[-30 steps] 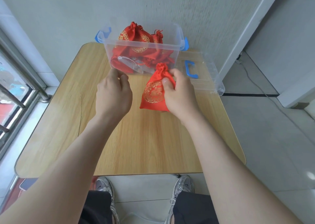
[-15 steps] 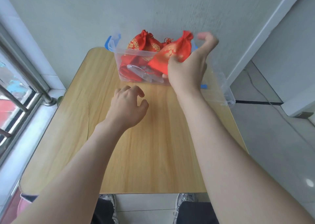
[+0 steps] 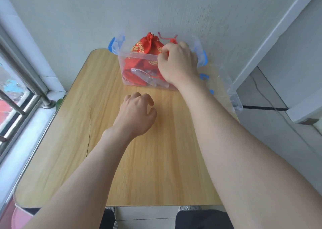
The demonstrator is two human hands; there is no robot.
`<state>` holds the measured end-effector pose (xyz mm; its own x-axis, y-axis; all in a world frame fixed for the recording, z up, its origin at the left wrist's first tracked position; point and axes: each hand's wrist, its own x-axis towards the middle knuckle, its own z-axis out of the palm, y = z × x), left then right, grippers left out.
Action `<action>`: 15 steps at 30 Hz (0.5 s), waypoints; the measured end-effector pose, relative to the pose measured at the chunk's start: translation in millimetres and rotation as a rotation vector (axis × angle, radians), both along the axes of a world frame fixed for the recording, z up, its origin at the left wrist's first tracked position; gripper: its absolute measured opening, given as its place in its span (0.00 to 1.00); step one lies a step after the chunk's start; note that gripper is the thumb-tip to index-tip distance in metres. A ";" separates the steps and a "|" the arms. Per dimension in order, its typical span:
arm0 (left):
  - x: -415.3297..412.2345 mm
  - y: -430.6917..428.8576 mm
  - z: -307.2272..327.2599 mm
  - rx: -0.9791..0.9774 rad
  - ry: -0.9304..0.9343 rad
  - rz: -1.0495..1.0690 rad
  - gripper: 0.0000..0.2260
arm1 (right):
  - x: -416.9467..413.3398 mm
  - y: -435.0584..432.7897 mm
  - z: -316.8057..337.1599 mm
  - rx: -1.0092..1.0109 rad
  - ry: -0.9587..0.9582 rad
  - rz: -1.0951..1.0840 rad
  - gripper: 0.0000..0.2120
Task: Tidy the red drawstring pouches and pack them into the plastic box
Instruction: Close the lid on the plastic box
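Head view: right hand [image 3: 177, 63] now reaching down over the near rim of the plastic box [image 3: 139, 56], fingers curled around the red pouch carried up from the table [image 3: 104, 159] a second ago; hard to tell whether gripping or already letting go. Pouch mostly hidden beneath that hand, only its gathered top and cord [image 3: 171, 39] peeking out, resting among the other red drawstring pouches [image 3: 145, 46] inside. Left hand [image 3: 137, 112] hovering loosely curled above bare wood, holding nothing. No pouches remaining outside, so packing probably nearing completion; clear lid [image 3: 230, 89] lying beside, probably coming next.
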<state>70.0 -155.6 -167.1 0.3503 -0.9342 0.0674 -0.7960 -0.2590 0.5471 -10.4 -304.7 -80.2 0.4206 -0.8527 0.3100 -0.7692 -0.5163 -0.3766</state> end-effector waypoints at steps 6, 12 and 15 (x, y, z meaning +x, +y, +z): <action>-1.3 0.4 0.2 -0.077 -0.011 0.045 0.15 | -2.4 14.1 -10.9 -0.102 0.063 0.147 0.15; -4.9 8.0 27.8 -0.639 -0.032 0.248 0.17 | -10.8 37.6 -7.7 -0.046 0.036 0.196 0.17; -14.0 14.3 39.2 -0.765 -0.021 0.255 0.16 | -23.7 60.6 -8.4 -0.046 0.000 0.210 0.17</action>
<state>56.1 -141.2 -127.9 0.5383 -0.5179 0.6648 -0.7749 0.0060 0.6321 -34.1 -244.2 -88.5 0.5877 -0.7312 0.3464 -0.6427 -0.6820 -0.3491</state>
